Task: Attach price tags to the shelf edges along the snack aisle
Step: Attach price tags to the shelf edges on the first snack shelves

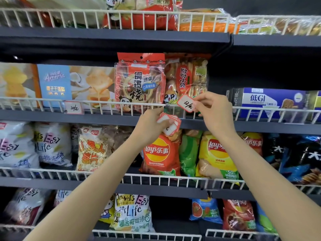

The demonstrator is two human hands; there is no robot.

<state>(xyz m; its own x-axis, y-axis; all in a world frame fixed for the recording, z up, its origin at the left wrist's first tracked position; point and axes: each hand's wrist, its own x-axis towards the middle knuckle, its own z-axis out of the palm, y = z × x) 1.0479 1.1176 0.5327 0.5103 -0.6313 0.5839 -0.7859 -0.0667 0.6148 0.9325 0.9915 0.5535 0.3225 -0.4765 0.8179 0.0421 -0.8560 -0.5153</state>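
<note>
My right hand (214,109) pinches a red-bordered white price tag (187,103) with handwritten numbers, held tilted against the white wire rail (97,103) of the middle shelf, in front of a clear bag of rice crackers (186,79). My left hand (150,123) is just below that rail and grips a small stack of blank red-bordered tags (171,124). A second written tag (73,107) hangs on the same rail to the left, below a blue and orange cake box (55,84).
A red bag of mini dorayaki (139,82) stands behind the rail between my hands. Lay's chip bags (161,152) fill the shelf below. A blue box (271,101) sits at the right. Dark shelf edges (104,117) run under each wire rail.
</note>
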